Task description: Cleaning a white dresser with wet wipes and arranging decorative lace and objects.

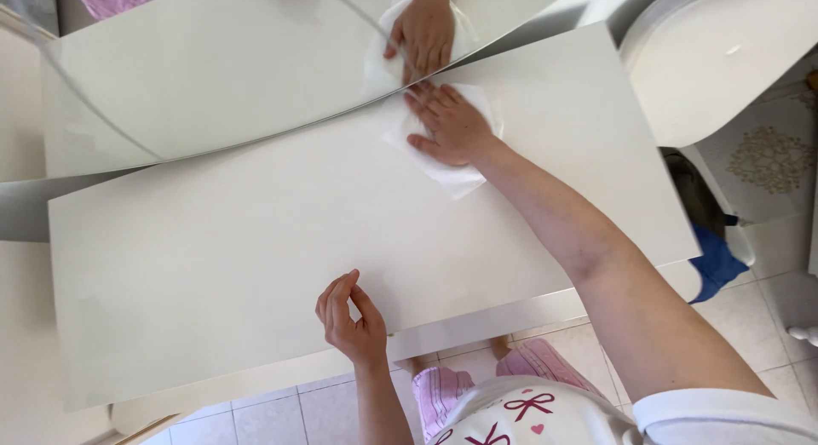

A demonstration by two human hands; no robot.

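Two hands over white tabletop (213,266). Your right hand (450,123) lay flat, fingers spread, pressing white cloth (452,174) onto far edge of top, fingertips at mirror (213,79) base; no pinch, cloth pinned under palm. Your left hand (351,317) hovered at near edge, fingers loosely curled, holding nothing. Mirror reflected hand and cloth. Blue rag (714,262) sat on floor at right.

A white cloth (452,168) lies flat and crumpled on the white tabletop (256,241) (right against the mirror's (213,79) base).
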